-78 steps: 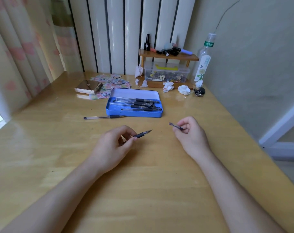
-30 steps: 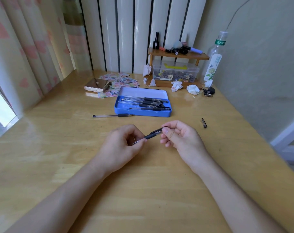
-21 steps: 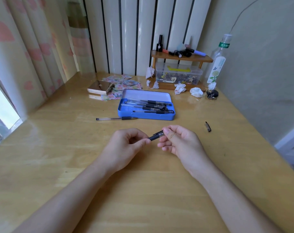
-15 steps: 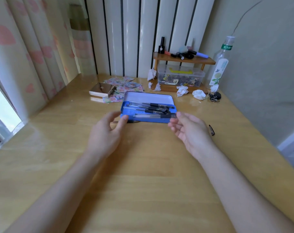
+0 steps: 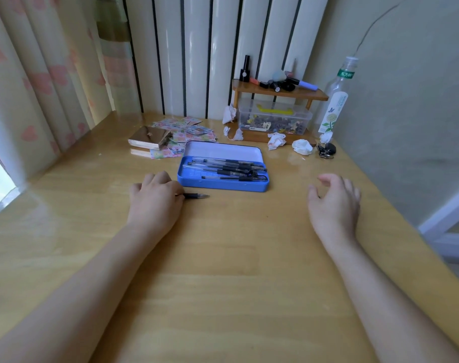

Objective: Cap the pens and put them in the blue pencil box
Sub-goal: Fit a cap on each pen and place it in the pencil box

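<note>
The blue pencil box lies open in the middle of the wooden table, with several capped black pens inside. Just in front of its left corner an uncapped pen lies on the table, tip pointing right. My left hand covers the pen's barrel, and its fingers are curled onto it. My right hand hovers low over the table to the right of the box, fingers spread and holding nothing. A small dark bit, apparently a pen cap, peeks out beside its thumb.
Behind the box are a gold case on patterned cards, crumpled tissues and keys. A wooden shelf stands over a clear container, with a bottle by the right wall.
The pen that both hands held has been capped and laid in the box. My left hand moved left onto the loose pen. My right hand swung right to where the cap lies.
</note>
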